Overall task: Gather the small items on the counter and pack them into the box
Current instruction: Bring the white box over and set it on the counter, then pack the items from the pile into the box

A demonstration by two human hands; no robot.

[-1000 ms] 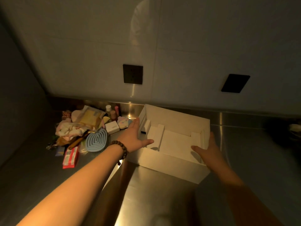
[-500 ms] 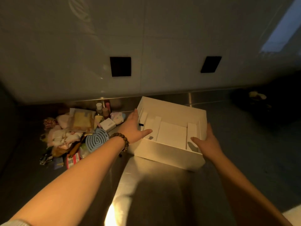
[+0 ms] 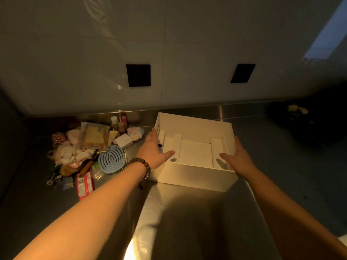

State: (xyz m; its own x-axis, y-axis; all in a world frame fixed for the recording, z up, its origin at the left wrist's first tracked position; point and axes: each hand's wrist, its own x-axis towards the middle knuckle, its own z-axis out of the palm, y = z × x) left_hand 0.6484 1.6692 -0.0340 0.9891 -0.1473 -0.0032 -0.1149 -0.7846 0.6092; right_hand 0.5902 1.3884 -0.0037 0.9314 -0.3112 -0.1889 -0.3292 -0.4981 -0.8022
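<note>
An open white box (image 3: 195, 175) with white inserts on its floor sits on the steel counter (image 3: 187, 212). My left hand (image 3: 152, 149) lies against its left wall, fingers straight along the outside and thumb over the rim. My right hand (image 3: 238, 156) mirrors it on the right wall. Left of the box lies a pile of small items: a blue spiral-patterned brush (image 3: 111, 159), a white cube charger (image 3: 124, 142), a red packet (image 3: 84, 184), a yellow packet (image 3: 93, 136), small bottles (image 3: 118, 122), a pastel soft toy (image 3: 136, 133) and crumpled cloth (image 3: 73, 154).
A tiled wall with two black sockets (image 3: 138, 75) rises right behind the counter. A dark wall closes the left side. Keys (image 3: 53, 178) lie at the pile's near left. Something dark with pale objects (image 3: 297, 109) sits at the far right.
My view has swung right and the box now sits squarer in front of me. Both hands have stayed on its side walls. The pile has not moved.
</note>
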